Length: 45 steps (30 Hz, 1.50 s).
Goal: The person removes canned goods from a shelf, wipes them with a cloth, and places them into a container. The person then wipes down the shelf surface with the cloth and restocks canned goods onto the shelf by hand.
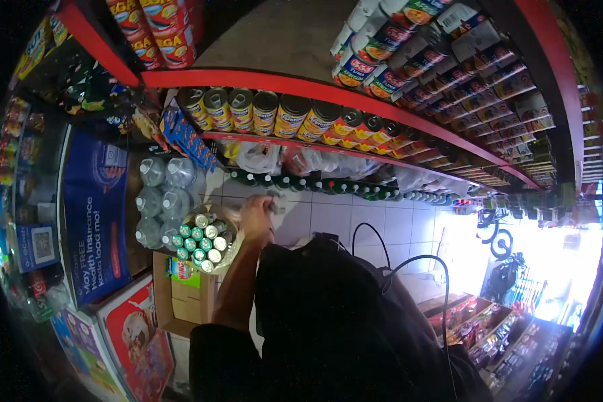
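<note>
One bare hand, which looks like my left hand (256,216), reaches forward over the tiled floor (328,218), just right of a round container of upright cans (197,242) with green and silver tops. Its fingers are bent and partly blurred; a small pale thing (275,203) shows at the fingertips, too unclear to name. Dark clothing fills the bottom centre and hides my right hand. Left of the cans stand large clear plastic bottles (171,201).
Below the cans is an open cardboard box (164,295). Dark green bottles (315,185) line the floor under a red-edged shelf (248,79) with tins. Cables loop at the centre right. Boxes of small packets (476,331) stand lower right, a bicycle (501,242) beyond.
</note>
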Tool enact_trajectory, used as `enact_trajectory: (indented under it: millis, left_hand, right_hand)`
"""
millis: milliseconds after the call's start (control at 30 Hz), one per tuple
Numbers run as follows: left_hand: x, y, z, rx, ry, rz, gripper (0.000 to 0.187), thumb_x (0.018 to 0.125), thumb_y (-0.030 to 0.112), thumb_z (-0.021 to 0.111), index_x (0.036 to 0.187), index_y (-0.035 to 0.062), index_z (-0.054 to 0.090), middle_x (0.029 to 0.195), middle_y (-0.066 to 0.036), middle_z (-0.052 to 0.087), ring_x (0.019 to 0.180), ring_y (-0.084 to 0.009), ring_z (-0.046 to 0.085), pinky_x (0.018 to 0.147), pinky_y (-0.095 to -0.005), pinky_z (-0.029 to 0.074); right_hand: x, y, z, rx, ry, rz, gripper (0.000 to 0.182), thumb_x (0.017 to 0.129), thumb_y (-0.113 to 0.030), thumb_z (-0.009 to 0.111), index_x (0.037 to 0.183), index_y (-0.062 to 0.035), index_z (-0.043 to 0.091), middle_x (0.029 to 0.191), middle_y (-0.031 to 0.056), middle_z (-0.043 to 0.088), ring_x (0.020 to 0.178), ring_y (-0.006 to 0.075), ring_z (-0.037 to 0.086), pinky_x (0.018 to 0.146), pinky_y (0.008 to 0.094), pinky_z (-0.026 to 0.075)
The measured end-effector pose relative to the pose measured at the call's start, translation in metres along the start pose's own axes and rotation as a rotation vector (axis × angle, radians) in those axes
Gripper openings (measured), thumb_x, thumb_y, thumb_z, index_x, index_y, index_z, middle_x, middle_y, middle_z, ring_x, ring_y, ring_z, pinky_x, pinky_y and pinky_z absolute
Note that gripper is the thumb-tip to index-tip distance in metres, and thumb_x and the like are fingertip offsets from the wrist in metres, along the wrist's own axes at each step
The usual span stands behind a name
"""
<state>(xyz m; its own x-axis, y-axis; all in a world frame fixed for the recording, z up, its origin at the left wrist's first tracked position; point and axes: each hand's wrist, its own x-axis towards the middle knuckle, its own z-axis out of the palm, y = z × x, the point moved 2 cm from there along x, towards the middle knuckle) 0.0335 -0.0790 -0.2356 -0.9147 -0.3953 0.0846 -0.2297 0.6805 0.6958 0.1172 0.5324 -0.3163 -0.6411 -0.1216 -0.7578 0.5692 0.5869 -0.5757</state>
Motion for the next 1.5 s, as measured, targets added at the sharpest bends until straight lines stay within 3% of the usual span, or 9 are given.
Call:
enact_trajectory:
  millis: [167, 467, 533, 767, 867, 900, 1000, 1300, 1500]
  left_hand:
    - [0.049, 0.004, 0.059, 0.320, -0.228, -0.046, 0.042, 0.093, 0.011, 0.051, 0.132, 0.0204, 0.062, 0.126, -0.010, 0.062, 0.118, -0.0332, 0.059, 0.096, -0.0520, 0.048]
    - [-0.066, -0.049, 0.065, 0.205, -0.406, -0.100, 0.048, 0.089, 0.017, 0.064, 0.136, 0.0199, 0.057, 0.139, -0.013, 0.056, 0.126, -0.0357, 0.055, 0.101, -0.0481, 0.050]
    - [-0.122, -0.108, 0.082, 0.268, -0.210, 0.180, 0.042, 0.090, 0.019, 0.066, 0.131, 0.0161, 0.061, 0.130, -0.013, 0.062, 0.117, -0.0349, 0.062, 0.094, -0.0458, 0.053]
    - [-0.178, -0.093, -0.024, -0.246, -0.046, -0.569, 0.037, 0.088, 0.018, 0.072, 0.120, 0.0014, 0.062, 0.113, -0.019, 0.068, 0.094, -0.0388, 0.069, 0.082, -0.0447, 0.055]
    - [-0.173, -0.124, -0.039, -0.079, 0.108, -0.557, 0.036, 0.089, 0.018, 0.072, 0.118, -0.0001, 0.062, 0.109, -0.019, 0.068, 0.101, -0.0392, 0.065, 0.087, -0.0466, 0.052]
    - [-0.161, -0.124, -0.058, -0.028, 0.223, -0.501, 0.040, 0.088, 0.020, 0.073, 0.120, -0.0006, 0.061, 0.111, -0.021, 0.066, 0.104, -0.0413, 0.063, 0.090, -0.0483, 0.050]
    - [-0.134, -0.180, -0.085, 0.219, 0.410, -0.569, 0.061, 0.082, 0.031, 0.079, 0.128, -0.0015, 0.055, 0.120, -0.030, 0.058, 0.108, -0.0495, 0.057, 0.095, -0.0531, 0.048]
    - [-0.062, -0.268, -0.130, 0.369, -0.209, -1.253, 0.105, 0.070, 0.081, 0.068, 0.151, 0.0165, 0.046, 0.150, -0.024, 0.042, 0.137, -0.0426, 0.047, 0.110, -0.0522, 0.043]
    - [-0.044, -0.259, -0.139, 0.355, -0.348, -1.303, 0.101, 0.070, 0.080, 0.070, 0.148, 0.0175, 0.052, 0.151, -0.019, 0.045, 0.135, -0.0387, 0.051, 0.108, -0.0499, 0.046]
  right_hand:
    - [0.014, -0.013, -0.002, -0.028, -0.062, -0.012, 0.032, 0.080, -0.022, 0.080, 0.107, -0.0100, 0.069, 0.092, 0.0011, 0.066, 0.075, 0.0155, 0.063, 0.061, 0.0315, 0.052]
    - [0.032, -0.040, -0.015, -0.036, -0.119, -0.032, 0.032, 0.080, -0.023, 0.080, 0.107, -0.0103, 0.069, 0.091, 0.0010, 0.066, 0.073, 0.0150, 0.063, 0.059, 0.0305, 0.051]
    - [0.036, -0.047, -0.016, -0.031, -0.132, -0.053, 0.032, 0.080, -0.024, 0.080, 0.107, -0.0103, 0.069, 0.091, 0.0010, 0.066, 0.073, 0.0149, 0.063, 0.059, 0.0302, 0.051]
    - [0.060, -0.069, -0.010, 0.051, -0.230, -0.242, 0.033, 0.079, -0.024, 0.080, 0.107, -0.0105, 0.069, 0.090, 0.0009, 0.065, 0.071, 0.0144, 0.062, 0.057, 0.0295, 0.050]
    - [0.059, -0.101, 0.000, 0.155, -0.266, -0.404, 0.033, 0.079, -0.025, 0.080, 0.107, -0.0106, 0.069, 0.090, 0.0009, 0.065, 0.070, 0.0143, 0.062, 0.057, 0.0291, 0.050]
    - [0.053, -0.108, -0.008, 0.063, -0.165, 0.056, 0.035, 0.082, -0.025, 0.078, 0.111, -0.0094, 0.068, 0.094, 0.0015, 0.066, 0.074, 0.0126, 0.062, 0.060, 0.0261, 0.050]
    - [0.060, -0.115, -0.003, 0.011, -0.216, -0.178, 0.038, 0.085, -0.032, 0.076, 0.114, -0.0096, 0.067, 0.097, 0.0018, 0.067, 0.075, 0.0110, 0.061, 0.059, 0.0268, 0.050]
    - [0.018, -0.139, 0.007, -0.250, -0.136, -0.187, 0.037, 0.089, -0.021, 0.071, 0.121, -0.0028, 0.064, 0.101, 0.0080, 0.069, 0.087, 0.0167, 0.066, 0.069, 0.0294, 0.055]
    - [0.001, -0.106, 0.017, -0.320, -0.115, -0.293, 0.037, 0.086, -0.008, 0.072, 0.122, -0.0029, 0.065, 0.105, 0.0116, 0.072, 0.088, 0.0197, 0.069, 0.071, 0.0309, 0.057]
